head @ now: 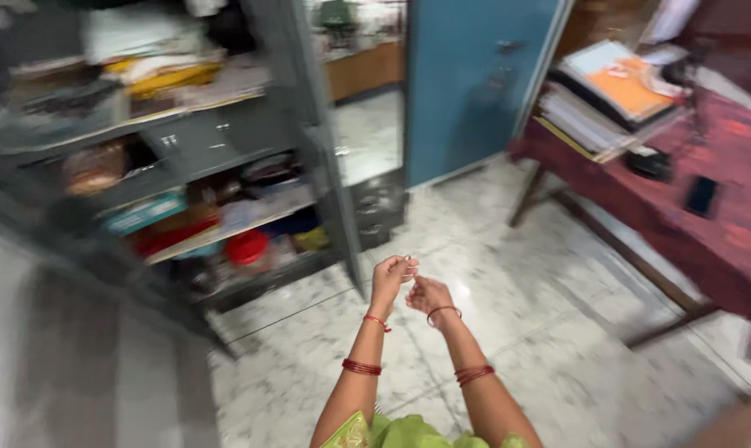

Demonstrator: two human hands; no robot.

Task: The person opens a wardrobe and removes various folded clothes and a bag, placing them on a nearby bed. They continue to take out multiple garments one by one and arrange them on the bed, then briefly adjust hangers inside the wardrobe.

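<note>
The person's two bare hands are raised together over the floor, just in front of the open cabinet. The left hand [390, 277] is loosely curled, fingertips pinched near the top as if around something very small; blur prevents me from telling whether anything is held. The right hand [428, 294] is half-closed, fingers folded toward the left hand, nearly touching it; no object is visible in it either. Both wrists and forearms carry red bangles [361, 367].

Progress, as a judgement: nothing from the shelves is in either hand, and nothing has been set on the floor. The work in hand appears confined to the fingers themselves, with the cabinet contents untouched at this moment.

Surroundings: the grey metal cabinet [226, 133] stands open to the left front, its shelves crowded with folded cloth, boxes and a round red container [248, 246]. Its open grey door [326, 166] presents an edge just ahead of the left hand. A blue panel door [467, 83] stands behind. To the right, well apart from the hands, a dark red wooden table [724, 216] carries a stack of papers and books [612, 95] and a black phone [702, 196]; its corner and legs project toward the walkway.

Open room: the white marbled stone floor [508, 332] between cabinet and table is bare, giving free passage forward and to the right
</note>
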